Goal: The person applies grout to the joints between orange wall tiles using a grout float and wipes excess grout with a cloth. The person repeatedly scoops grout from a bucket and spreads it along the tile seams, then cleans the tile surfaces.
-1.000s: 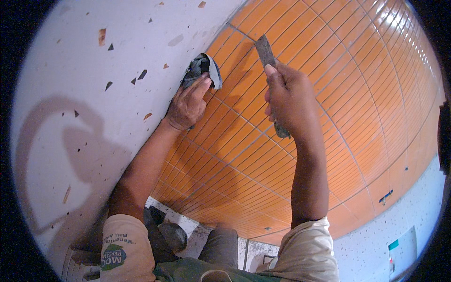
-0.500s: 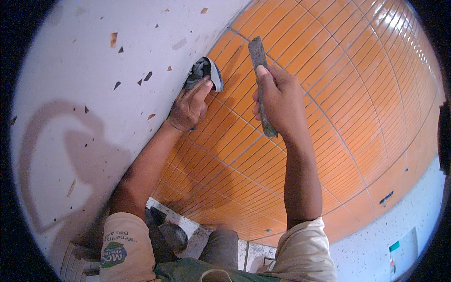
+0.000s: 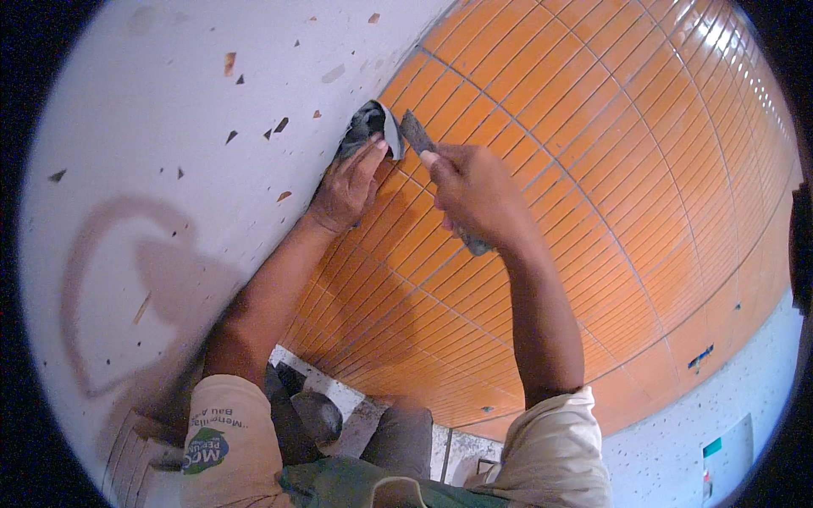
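Note:
Against the seam of white wall and orange tiles, my left hand (image 3: 349, 186) grips a grey, curved, cup-like piece (image 3: 393, 135) by its near side. Its dark hollow faces up, and grey paste seems to coat the inside; the hand's thumb is hidden. My right hand (image 3: 481, 193) is closed round a flat, cement-smeared scraper strip (image 3: 416, 130), thumb pressed along its upper face. The strip's far end lies beside the piece's right rim, close to it; I cannot tell whether they touch. The other end shows below my palm.
The orange tiled surface (image 3: 576, 279), crossed by grey joints, spreads to the right. A pale wall (image 3: 152, 102) with dark and brown flecks runs along the left. My legs (image 3: 406, 440) and speckled flooring (image 3: 457, 453) are at the bottom. A small dark slot (image 3: 700, 357) marks the lower right.
My right hand has moved left and slightly down, bringing the scraper strip tilted toward the grey cup-like piece. My left hand still holds the piece, nearly in place.

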Demonstrator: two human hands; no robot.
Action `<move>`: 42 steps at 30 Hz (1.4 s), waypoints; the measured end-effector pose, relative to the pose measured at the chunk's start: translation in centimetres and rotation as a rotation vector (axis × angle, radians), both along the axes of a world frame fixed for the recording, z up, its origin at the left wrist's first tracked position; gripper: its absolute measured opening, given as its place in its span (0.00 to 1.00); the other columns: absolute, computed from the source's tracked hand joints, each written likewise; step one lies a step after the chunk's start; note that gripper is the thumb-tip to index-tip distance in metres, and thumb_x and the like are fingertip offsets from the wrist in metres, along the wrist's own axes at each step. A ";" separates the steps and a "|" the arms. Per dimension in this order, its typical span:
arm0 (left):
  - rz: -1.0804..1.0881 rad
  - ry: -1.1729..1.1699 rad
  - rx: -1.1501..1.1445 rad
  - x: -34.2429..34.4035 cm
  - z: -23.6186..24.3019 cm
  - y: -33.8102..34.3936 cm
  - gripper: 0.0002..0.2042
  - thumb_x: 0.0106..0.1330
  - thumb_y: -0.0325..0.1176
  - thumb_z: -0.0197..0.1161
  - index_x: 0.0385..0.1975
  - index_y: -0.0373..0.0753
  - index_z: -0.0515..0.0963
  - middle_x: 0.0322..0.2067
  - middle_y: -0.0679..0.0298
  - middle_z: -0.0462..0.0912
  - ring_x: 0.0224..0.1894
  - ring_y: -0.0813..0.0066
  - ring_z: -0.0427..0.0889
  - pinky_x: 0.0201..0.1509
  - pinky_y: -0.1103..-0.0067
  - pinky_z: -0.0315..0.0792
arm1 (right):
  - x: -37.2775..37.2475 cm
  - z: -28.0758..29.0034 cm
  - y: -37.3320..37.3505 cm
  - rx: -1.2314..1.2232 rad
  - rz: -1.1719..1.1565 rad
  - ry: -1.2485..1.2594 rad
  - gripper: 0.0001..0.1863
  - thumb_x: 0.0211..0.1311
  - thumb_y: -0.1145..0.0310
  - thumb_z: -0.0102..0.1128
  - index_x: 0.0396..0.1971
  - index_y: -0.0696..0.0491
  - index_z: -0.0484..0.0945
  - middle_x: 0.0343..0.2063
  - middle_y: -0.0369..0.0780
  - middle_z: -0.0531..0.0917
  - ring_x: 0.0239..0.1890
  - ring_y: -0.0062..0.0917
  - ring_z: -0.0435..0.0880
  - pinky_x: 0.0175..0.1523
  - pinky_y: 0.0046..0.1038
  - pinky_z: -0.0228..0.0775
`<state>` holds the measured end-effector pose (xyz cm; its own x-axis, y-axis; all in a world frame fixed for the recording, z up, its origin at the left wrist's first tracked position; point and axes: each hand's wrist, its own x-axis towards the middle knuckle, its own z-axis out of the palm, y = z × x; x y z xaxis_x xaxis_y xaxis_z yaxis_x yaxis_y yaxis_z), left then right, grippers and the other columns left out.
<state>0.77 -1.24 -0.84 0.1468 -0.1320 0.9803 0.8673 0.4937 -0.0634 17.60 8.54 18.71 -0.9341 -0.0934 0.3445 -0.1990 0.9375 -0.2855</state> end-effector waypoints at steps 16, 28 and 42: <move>-0.188 -0.783 0.169 8.8 -14.6 4.5 0.34 0.57 0.12 0.52 0.67 0.29 0.54 0.65 0.39 0.60 0.68 0.42 0.59 0.71 0.63 0.56 | -3.2 -2.6 -1.1 -0.182 0.026 0.577 0.17 0.71 0.60 0.50 0.28 0.59 0.74 0.13 0.37 0.72 0.13 0.21 0.76 0.20 0.30 0.68; -0.169 -0.844 0.165 9.5 -14.9 5.0 0.35 0.56 0.12 0.50 0.68 0.35 0.56 0.67 0.46 0.59 0.71 0.45 0.53 0.73 0.62 0.53 | -1.9 -4.0 -0.1 -0.292 0.077 0.355 0.17 0.72 0.59 0.48 0.31 0.59 0.76 0.13 0.35 0.72 0.13 0.21 0.76 0.19 0.27 0.68; -0.216 -0.868 0.131 9.6 -15.2 4.8 0.35 0.57 0.13 0.50 0.69 0.36 0.55 0.67 0.45 0.59 0.71 0.42 0.51 0.72 0.60 0.53 | -4.8 -2.1 -2.0 -0.253 0.124 0.491 0.18 0.71 0.61 0.49 0.35 0.62 0.78 0.11 0.35 0.71 0.12 0.22 0.77 0.19 0.28 0.69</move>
<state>10.37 3.52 -15.99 -0.6783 -0.1892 0.7100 0.6588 0.2714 0.7017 12.78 6.50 16.65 -0.6459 -0.0501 0.7618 -0.4692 0.8132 -0.3443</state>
